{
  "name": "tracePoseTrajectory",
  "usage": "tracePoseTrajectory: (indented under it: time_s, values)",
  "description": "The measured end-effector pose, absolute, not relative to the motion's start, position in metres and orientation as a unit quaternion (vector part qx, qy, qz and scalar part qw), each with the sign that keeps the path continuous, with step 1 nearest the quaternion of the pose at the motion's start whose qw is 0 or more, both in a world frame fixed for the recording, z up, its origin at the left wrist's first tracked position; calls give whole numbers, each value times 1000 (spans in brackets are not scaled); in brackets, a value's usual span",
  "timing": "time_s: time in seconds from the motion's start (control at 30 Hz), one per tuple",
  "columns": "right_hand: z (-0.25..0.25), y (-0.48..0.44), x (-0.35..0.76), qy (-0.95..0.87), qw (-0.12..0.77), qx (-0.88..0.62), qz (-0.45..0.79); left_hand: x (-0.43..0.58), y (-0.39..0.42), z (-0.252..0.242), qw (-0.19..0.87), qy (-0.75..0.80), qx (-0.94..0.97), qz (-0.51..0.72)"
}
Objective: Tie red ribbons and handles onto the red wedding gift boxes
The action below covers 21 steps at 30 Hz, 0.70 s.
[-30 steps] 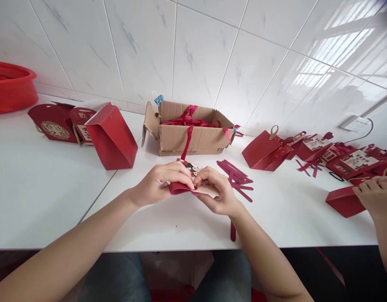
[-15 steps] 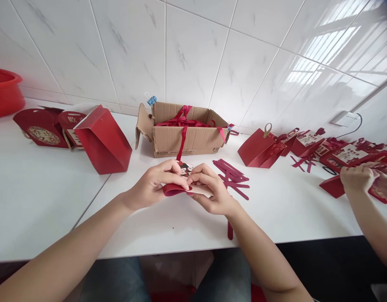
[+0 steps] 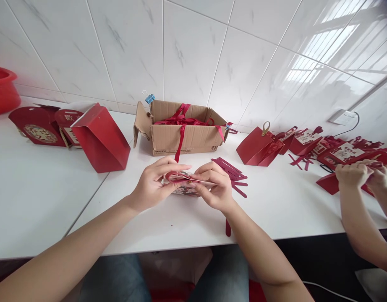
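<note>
Between my hands, just above the tabletop, is a small patterned gift box (image 3: 186, 191) with a pale top edge. My left hand (image 3: 154, 181) is closed at its left end, fingers and thumb pinching a looped red strap (image 3: 172, 177) against the top edge. My right hand (image 3: 215, 184) pinches the right part of that edge between thumb and fingers. Much of the box is hidden by the hands. Several flat dark-red straps (image 3: 231, 174) lie in a pile just behind my right hand, and a single strap (image 3: 228, 227) lies in front of it.
An open cardboard box (image 3: 184, 140) holding red ribbons stands at the back wall. A plain red box (image 3: 102, 138) is on the left, near two decorated ones. More red gift boxes (image 3: 259, 147) line the right, where another person's hands (image 3: 354, 174) work. A red basin (image 3: 3, 92) stands far left.
The red strap's loop has turned up from the front to lie along the top edge. The box's patterned side now shows below my fingers. My left fingers have straightened over the strap.
</note>
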State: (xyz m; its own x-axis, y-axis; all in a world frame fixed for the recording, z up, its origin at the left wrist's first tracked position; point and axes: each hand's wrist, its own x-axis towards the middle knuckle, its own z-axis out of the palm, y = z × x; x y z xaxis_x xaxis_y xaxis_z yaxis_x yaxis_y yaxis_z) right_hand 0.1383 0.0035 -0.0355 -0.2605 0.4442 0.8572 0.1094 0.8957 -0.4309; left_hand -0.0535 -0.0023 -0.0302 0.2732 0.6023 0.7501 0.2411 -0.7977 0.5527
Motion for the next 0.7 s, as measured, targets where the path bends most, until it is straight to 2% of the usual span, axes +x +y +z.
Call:
tracePoseTrajectory:
  time_s: [0.7]
  values:
    - [-38, 6, 139, -751, 575, -236, 221, -46, -2, -30, 179, 313, 751, 553]
